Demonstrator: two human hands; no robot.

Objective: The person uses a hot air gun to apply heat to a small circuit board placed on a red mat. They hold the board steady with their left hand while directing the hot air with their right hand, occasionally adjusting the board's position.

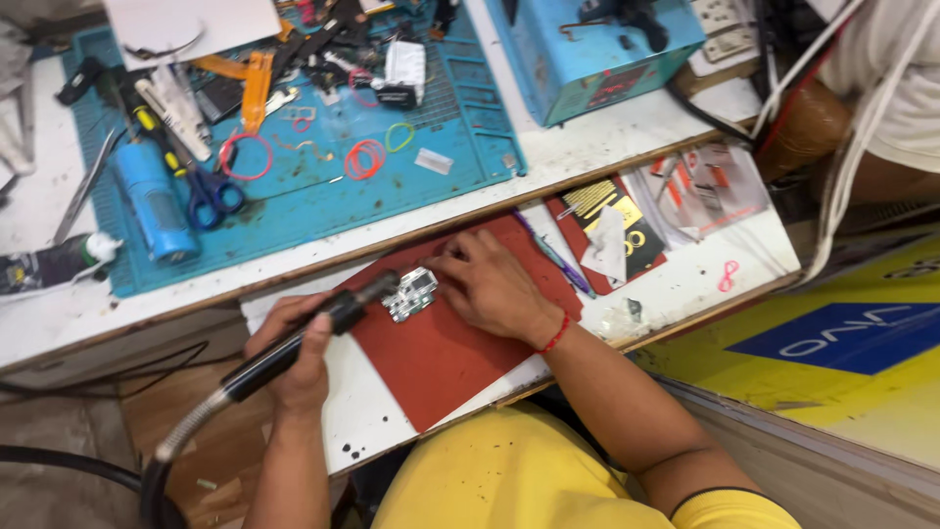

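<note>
The left hand [294, 348] is clamped around a black pen-shaped tool [313, 333] trailing a flexible hose [191, 431], its tip touching a small silver metal part [409, 292]. That part lies on a red mat [441, 353] on the pulled-out lower shelf of the bench [607, 142], where the right hand [490, 284] pins it down with fingertips, palm flat and not closed around anything. On the bench above, a blue work mat [323, 201] carries scissors [211, 191], coloured rubber bands [364, 157] and a blue cylinder [152, 201].
</note>
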